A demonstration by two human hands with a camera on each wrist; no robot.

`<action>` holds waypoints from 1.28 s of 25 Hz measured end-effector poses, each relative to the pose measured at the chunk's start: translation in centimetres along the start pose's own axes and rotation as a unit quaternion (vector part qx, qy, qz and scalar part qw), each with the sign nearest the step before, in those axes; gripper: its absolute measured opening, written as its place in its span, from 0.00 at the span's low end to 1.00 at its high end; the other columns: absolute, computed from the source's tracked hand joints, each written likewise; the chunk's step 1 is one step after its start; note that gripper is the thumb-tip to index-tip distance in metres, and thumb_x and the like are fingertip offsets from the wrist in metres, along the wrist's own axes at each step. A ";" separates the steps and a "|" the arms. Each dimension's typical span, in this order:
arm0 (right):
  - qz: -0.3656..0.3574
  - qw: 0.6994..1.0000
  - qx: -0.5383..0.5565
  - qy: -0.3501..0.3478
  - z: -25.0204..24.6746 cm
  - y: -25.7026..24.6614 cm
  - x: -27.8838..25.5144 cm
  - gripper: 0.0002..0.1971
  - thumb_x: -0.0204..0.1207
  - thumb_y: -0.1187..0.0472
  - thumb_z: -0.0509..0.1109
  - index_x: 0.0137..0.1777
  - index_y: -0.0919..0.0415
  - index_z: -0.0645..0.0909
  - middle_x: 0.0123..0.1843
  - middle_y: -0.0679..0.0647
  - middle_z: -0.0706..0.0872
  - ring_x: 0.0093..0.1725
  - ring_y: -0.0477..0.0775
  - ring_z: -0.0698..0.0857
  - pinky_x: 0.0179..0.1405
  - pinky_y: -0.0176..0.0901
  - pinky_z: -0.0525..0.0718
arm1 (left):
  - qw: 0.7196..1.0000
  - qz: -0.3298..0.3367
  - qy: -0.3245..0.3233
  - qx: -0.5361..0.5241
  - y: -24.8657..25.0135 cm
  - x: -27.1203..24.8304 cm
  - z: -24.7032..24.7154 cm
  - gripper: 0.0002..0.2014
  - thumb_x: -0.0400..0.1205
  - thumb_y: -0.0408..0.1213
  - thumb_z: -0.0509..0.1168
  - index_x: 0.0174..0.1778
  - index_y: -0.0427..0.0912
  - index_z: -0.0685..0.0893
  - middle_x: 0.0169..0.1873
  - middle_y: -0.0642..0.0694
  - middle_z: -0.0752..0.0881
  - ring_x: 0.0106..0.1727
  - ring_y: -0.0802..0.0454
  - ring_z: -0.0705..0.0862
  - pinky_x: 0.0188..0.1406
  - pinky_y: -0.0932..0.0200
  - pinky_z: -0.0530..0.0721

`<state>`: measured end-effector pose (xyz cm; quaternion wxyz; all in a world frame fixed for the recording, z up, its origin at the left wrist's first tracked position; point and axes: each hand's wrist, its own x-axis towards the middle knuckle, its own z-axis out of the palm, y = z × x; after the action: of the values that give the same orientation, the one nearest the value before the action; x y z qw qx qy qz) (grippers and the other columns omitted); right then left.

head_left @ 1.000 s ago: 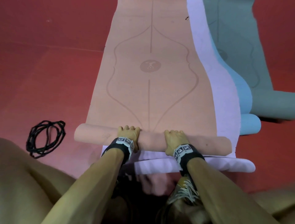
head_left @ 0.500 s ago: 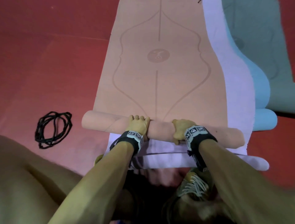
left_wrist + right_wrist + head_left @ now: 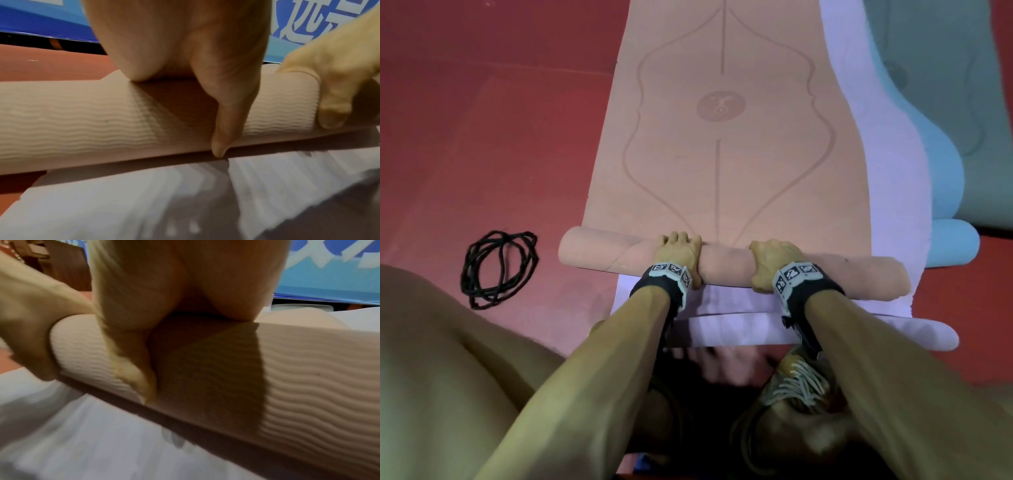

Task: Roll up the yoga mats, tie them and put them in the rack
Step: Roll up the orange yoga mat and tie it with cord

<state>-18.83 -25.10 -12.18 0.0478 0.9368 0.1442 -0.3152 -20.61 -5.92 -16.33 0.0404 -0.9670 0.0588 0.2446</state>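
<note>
Your left hand (image 3: pixel 678 251) and right hand (image 3: pixel 770 262) both clasp the ribbed peach foam yoga mat (image 3: pixel 722 164), with only its near end rolled. The tying, the other mats and the racking are, I judge, all ahead.

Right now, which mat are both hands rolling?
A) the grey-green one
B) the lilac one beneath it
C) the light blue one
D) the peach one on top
D: the left hand and the right hand both grip the peach mat at its rolled end, which lies on the flat lilac mat.
</note>
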 end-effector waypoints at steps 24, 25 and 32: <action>0.010 0.995 0.059 -0.080 0.2 0.5 -0.3 0.25 0.52 0.63 0.80 0.53 0.56 0.84 0.50 0.55 0.88 0.47 0.60 0.87 0.40 0.44 0.85 | 0.998 0.026 -0.059 -0.014 1.1 -1.4 -1.1 0.42 0.61 0.58 0.79 0.69 0.51 0.73 0.60 0.46 0.83 0.62 0.44 0.81 0.65 0.48 0.71; 0.016 0.992 0.072 -0.102 -0.1 0.6 0.2 0.24 0.49 0.62 0.81 0.49 0.56 0.86 0.47 0.54 0.89 0.45 0.59 0.88 0.41 0.47 0.89 | 0.999 0.031 -0.034 -0.010 1.2 -1.8 -0.7 0.43 0.62 0.58 0.78 0.71 0.51 0.71 0.61 0.45 0.81 0.63 0.43 0.79 0.66 0.46 0.70; 0.016 0.976 0.128 -0.177 1.3 1.9 1.5 0.50 0.44 0.61 0.85 0.74 0.55 0.78 0.59 0.54 0.84 0.56 0.61 0.86 0.54 0.54 0.89 | 0.999 0.012 0.026 0.018 3.4 -3.7 2.4 0.40 0.69 0.58 0.74 0.72 0.47 0.66 0.65 0.40 0.79 0.65 0.37 0.78 0.68 0.36 0.67</action>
<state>-17.92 -26.83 -14.13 -0.0428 0.8669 0.0766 -0.4907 -25.41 -8.63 -16.80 0.0537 -0.9714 0.0762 0.2185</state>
